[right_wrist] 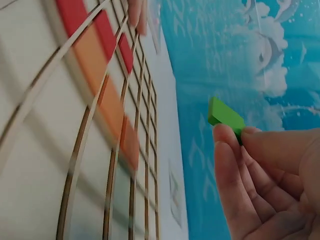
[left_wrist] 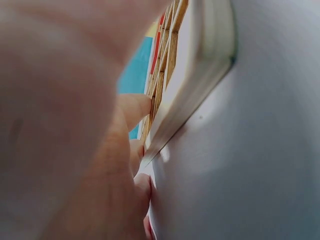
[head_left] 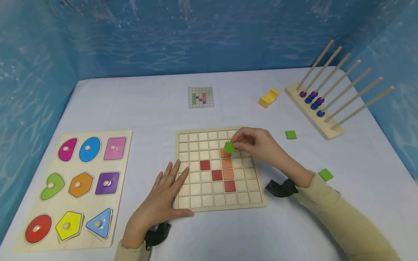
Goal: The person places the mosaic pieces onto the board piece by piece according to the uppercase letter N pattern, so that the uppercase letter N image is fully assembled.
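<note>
A wooden grid board [head_left: 248,204] lies flat on the white cloth. Three red square tiles [head_left: 216,175] sit in its cells on a diagonal, and three orange tiles [head_left: 227,164] form a short column. My right hand [head_left: 259,145] pinches a green square tile [head_left: 229,147] between thumb and fingertips, near the top of the orange column. In the right wrist view that green tile [right_wrist: 227,116] is tilted and apart from the board. With fingers spread, my left hand [head_left: 160,199] rests along the board's left edge, its thumb by the near-left corner.
Two loose green tiles [head_left: 291,135] lie on the right, one beside my sleeve. A pattern card [head_left: 200,97] and a yellow block [head_left: 269,98] lie behind the board. Far right stands a beaded peg rack [head_left: 334,132]; a knobbed shape puzzle [head_left: 125,145] lies left.
</note>
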The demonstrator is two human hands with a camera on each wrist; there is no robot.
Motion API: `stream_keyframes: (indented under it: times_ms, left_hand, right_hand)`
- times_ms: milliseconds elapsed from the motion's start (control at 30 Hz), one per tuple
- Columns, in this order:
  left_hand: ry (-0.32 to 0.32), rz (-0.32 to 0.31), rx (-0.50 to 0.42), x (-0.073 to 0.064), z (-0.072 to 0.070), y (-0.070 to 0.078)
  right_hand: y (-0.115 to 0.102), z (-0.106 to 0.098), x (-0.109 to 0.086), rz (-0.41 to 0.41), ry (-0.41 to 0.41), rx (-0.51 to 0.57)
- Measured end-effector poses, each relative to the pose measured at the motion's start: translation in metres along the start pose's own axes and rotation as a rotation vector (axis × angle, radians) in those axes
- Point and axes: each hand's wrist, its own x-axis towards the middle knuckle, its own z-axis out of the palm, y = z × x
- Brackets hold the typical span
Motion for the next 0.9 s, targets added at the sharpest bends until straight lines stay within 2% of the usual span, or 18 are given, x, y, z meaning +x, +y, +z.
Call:
stream_keyframes:
  times_ms: [100,167,267,400,600,900]
  left_hand:
    - [-0.008,-0.01,0.007,0.0,0.0,0.0]
    - [-0.013,-0.016,0.01,0.0,0.0,0.0]
    - [-0.017,-0.016,0.007,0.001,0.0,0.0]
    - [-0.022,-0.011,0.007,0.001,0.0,-0.001]
    - [-0.016,-0.007,0.018,0.0,0.0,-0.001]
    - [-0.006,-0.001,0.017,0.0,0.001,-0.002]
  right_hand:
    - [-0.007,0.018,0.021,-0.009,-0.037,0.108]
    - [-0.009,0.03,0.033,-0.017,-0.074,0.141]
    - [-0.011,0.044,0.047,-0.027,-0.139,0.137]
    - [-0.012,0.056,0.061,-0.048,-0.202,0.074]
    - [-0.011,0.069,0.072,-0.065,-0.24,0.013]
    - [-0.011,0.075,0.072,-0.072,-0.276,-0.039]
